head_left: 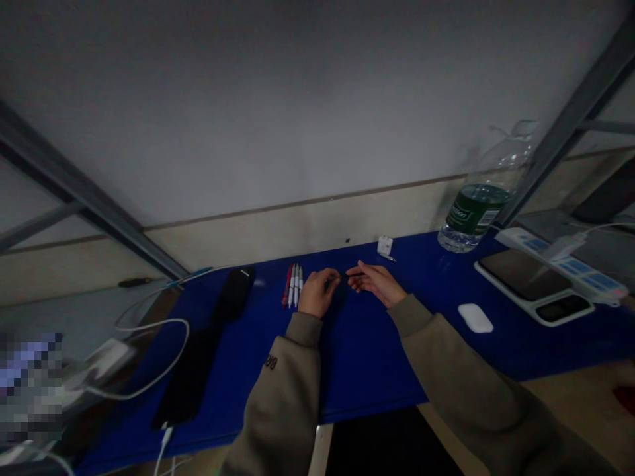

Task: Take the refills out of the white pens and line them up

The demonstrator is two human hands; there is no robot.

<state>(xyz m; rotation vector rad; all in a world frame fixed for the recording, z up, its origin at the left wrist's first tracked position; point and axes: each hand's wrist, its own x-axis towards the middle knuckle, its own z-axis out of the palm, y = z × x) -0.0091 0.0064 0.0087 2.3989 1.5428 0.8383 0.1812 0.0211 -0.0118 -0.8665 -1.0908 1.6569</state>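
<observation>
My left hand (317, 293) is curled over a thin black stick-like object (353, 274), perhaps a pen, with its fingers closed on the near end. My right hand (376, 283) reaches in from the other side, and its fingertips are at the far end of the object. I cannot tell whether those fingers grip it. Just left of my left hand lie a red marker (286, 285) and several white pens (295, 285) on the blue desk mat (367, 357).
A white plug adapter (384, 246) and a water bottle (483, 198) stand at the back. To the right are a white mouse (475, 318), a tablet on a white stand (523, 274) and a power strip (560, 264). Left are a black pouch (233, 294), a dark slab (187, 377) and a white cable (153, 370).
</observation>
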